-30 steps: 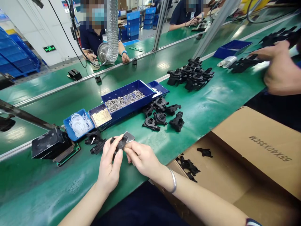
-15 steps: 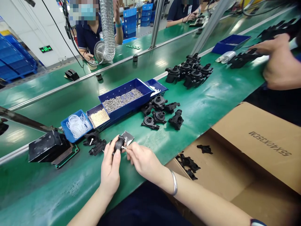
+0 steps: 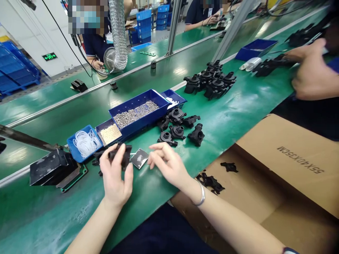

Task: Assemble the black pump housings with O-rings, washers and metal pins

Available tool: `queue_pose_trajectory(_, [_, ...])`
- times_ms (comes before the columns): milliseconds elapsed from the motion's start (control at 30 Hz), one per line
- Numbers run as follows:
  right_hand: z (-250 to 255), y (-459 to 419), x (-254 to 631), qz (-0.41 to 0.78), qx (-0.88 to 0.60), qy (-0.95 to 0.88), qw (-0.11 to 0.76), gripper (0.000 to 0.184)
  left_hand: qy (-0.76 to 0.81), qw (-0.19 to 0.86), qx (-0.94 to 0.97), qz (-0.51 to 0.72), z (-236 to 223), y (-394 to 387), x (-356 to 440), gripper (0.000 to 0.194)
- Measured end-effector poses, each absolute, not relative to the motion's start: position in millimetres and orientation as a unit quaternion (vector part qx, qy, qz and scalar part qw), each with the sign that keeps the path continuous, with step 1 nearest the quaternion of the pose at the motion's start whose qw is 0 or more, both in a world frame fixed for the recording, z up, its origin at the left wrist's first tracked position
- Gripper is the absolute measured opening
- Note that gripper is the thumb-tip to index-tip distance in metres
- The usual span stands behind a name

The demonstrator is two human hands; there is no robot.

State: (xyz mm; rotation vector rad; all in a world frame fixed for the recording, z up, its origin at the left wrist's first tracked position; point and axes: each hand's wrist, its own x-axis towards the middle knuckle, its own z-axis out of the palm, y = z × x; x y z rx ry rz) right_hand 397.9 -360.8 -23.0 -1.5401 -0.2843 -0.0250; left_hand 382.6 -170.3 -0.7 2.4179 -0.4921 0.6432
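Note:
My left hand point(image 3: 115, 176) grips a black plastic part point(image 3: 122, 154) and holds it over other black parts beside the small trays. My right hand point(image 3: 167, 164) hovers just right of a small grey metal plate point(image 3: 139, 158) on the green belt, fingers loosely apart and nothing in them. Several more black plastic parts point(image 3: 178, 129) lie a little beyond my right hand. The long blue tray of metal pins point(image 3: 136, 112) sits behind them.
Small blue trays hold white rings point(image 3: 83, 141) and pale beads point(image 3: 110, 132). A black fixture point(image 3: 54, 167) stands at the left. A cardboard box point(image 3: 278, 165) with black parts is at the right. Another pile of black parts point(image 3: 210, 82) and a co-worker's hand point(image 3: 312, 76) lie further right.
My right hand let go of the part and pin and drew back to the right, opening. My left hand carried the black part left, toward the small trays.

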Motion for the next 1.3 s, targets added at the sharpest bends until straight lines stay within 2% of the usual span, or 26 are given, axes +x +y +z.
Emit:
queue_pose_trajectory(100, [-30.1,-374.7,398.5,-0.030,-0.702,-0.067,0.708,0.021,-0.321,0.136,0.927,0.139,-5.5,-173.2,397.7,0.048])
queue_pose_trajectory(167, [-36.6,-382.0,396.1,-0.014,-0.710,-0.064,0.701,0.023,-0.358,0.088,0.927,0.076,-6.1,-173.1,404.4,0.045])
queue_pose_trajectory(367, [-26.2,-409.3,408.0,-0.056,-0.741,-0.057,0.666,0.024,-0.154,0.141,0.975,0.070,20.6,-147.4,426.1,0.044])
queue_pose_trajectory(500, [-0.5,-434.6,454.4,-0.123,-0.773,-0.054,0.620,0.022,-0.162,-0.006,0.985,-0.051,34.2,-130.2,448.1,0.039])
queue_pose_trajectory(567, [9.5,-445.5,489.7,-0.163,-0.803,-0.046,0.571,0.020,-0.169,-0.053,0.982,-0.064,38.6,-127.6,453.3,0.037])
queue_pose_trajectory(667, [17.4,-456.7,551.5,-0.200,-0.890,-0.016,0.410,0.021,-0.167,-0.091,0.981,-0.034,49.5,-127.0,453.0,0.032])
queue_pose_trajectory(767, [16.1,-460.7,610.4,-0.157,-0.942,-0.017,0.296,0.023,-0.160,-0.125,0.979,0.012,64.5,-123.8,458.4,0.031])
queue_pose_trajectory(900, [-1.1,-456.1,661.8,-0.039,-0.958,-0.068,0.276,0.013,-0.113,-0.097,0.989,-0.003,70.5,-118.4,497.8,0.034])
queue_pose_trajectory(1000, [-18.8,-449.9,677.3,0.015,-0.956,-0.100,0.274,0.026,-0.102,-0.081,0.990,-0.055,55.7,-118.6,536.9,0.024])
queue_pose_trajectory(1067, [-27.9,-447.6,681.9,0.028,-0.953,-0.114,0.281,0.030,-0.094,-0.068,0.989,-0.090,41.4,-118.6,556.2,0.021])
queue_pose_trajectory(1200, [-36.3,-449.5,687.3,0.037,-0.940,-0.113,0.321,0.030,-0.082,-0.041,0.989,-0.120,20.6,-115.9,570.2,0.034])
queue_pose_trajectory(1300, [-35.8,-453.0,687.3,0.031,-0.926,-0.078,0.369,0.029,-0.082,-0.024,0.990,-0.113,17.1,-114.3,568.8,0.032])
